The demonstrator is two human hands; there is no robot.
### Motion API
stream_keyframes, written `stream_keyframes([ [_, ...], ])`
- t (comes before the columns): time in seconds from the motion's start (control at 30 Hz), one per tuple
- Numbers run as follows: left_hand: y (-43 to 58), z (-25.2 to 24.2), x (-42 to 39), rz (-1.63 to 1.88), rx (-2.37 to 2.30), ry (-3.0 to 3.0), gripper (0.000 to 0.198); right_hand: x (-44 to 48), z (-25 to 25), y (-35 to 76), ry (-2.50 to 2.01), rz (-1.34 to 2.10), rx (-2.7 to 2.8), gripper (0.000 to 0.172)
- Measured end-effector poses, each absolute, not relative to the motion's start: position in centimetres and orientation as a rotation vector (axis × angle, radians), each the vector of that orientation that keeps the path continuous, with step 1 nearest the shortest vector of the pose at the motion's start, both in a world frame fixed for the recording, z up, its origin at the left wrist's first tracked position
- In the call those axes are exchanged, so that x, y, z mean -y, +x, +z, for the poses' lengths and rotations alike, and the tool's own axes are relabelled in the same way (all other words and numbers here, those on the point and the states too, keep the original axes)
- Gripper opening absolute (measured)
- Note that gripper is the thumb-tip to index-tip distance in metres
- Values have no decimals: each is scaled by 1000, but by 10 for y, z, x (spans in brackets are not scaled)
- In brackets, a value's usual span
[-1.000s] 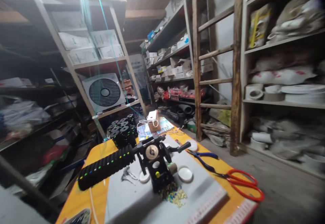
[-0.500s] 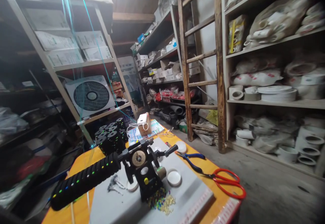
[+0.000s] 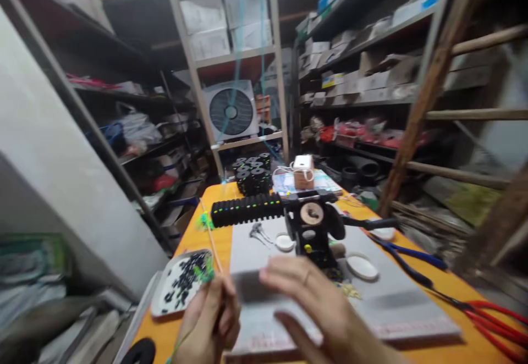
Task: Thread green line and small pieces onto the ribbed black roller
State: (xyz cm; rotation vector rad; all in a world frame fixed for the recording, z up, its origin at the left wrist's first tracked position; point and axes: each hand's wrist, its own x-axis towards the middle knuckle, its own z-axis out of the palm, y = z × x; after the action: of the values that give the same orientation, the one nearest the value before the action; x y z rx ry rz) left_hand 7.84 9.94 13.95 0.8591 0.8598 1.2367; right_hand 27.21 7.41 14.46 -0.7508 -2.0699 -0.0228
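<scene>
A: What do the hands hold at the orange table (image 3: 223, 246)?

B: Left hand (image 3: 212, 314), fingers drawn together, just beside a tray (image 3: 168, 281) of small black pieces (image 3: 183, 282). A green cluster (image 3: 204, 270) shows at the fingertips and a thin pale strip (image 3: 209, 235) runs down to them — whether either is gripped, I cannot tell.

A: And the right?

B: The right hand (image 3: 325, 303) hangs over the near part of a grey board (image 3: 396, 281), thumb apart from the fingers, nothing visible in its grasp.

A: Where is the black crank device (image 3: 313, 243)?

B: On the board, beyond the right hand, which hides part of its base. Its ridged black roll (image 3: 247, 208) juts left, its crank handle (image 3: 373, 222) right.

A: What crowds the scene?

B: A white cap (image 3: 363, 266) and pale grains (image 3: 350, 291) by the device; blue-handled pliers (image 3: 424, 257) and red-handled scissors (image 3: 478, 304) along the right. Behind the device, a small box with a white cord (image 3: 304, 176) and stacked black rolls (image 3: 252, 176). Farther back — a fan (image 3: 231, 110) in a rack and, at right, a wooden ladder (image 3: 427, 100) before the shelves.
</scene>
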Motion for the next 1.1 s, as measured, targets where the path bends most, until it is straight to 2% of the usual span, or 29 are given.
stream_keyframes([
  [0.13, 79, 134, -130, 1174, -686, 963, 46, -138, 178, 269, -1020, -512, 2057, 41],
  [0.2, 77, 134, -136, 1130, -623, 994, 43, -165, 185, 265, -1072, -591, 2051, 42],
  [0.33, 70, 130, -147, 1108, -515, 1045, 41, -191, 177, 262, -1076, -644, 2038, 37],
  [0.47, 66, 130, -163, 1127, -451, 1132, 41, -180, 169, 258, -1029, -710, 1978, 38],
  [0.63, 68, 129, -185, 1242, -549, 1280, 44, -166, 178, 243, -955, -705, 1886, 27],
  [0.83, 69, 116, -203, 1352, -671, 1305, 45, -192, 176, 240, -1095, -679, 1953, 32],
  [1.1, 71, 113, -211, 1330, -792, 1328, 50, -196, 170, 241, -1113, -687, 1960, 32],
])
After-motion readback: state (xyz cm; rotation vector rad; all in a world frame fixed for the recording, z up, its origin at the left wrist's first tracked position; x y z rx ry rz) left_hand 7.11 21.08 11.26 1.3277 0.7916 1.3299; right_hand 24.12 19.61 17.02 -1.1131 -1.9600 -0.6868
